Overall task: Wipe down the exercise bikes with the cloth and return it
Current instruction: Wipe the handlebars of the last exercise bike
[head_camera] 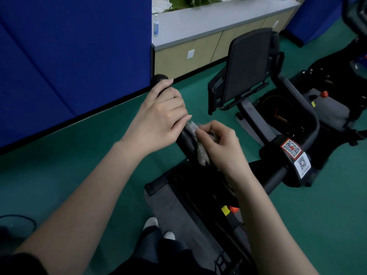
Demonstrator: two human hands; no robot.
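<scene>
A black exercise bike handlebar (183, 138) runs from upper left to lower right in front of me. My left hand (158, 116) is wrapped around its upper grip, whose rounded end (159, 78) sticks out above my fingers. Just below, my right hand (218, 145) presses a grey fluffy cloth (201, 155) against the bar. The bar joins a black console block (292, 155) with a red-framed QR sticker and a white one. The bike's dark base (190, 187) lies beneath my arms.
A second bike with a black mesh seat back (250, 62) stands ahead on the green floor (99, 155). A blue padded wall (69, 56) lies left. A beige cabinet with a grey counter (208, 22) holds a small spray bottle (156, 25). My shoes (158, 229) are below.
</scene>
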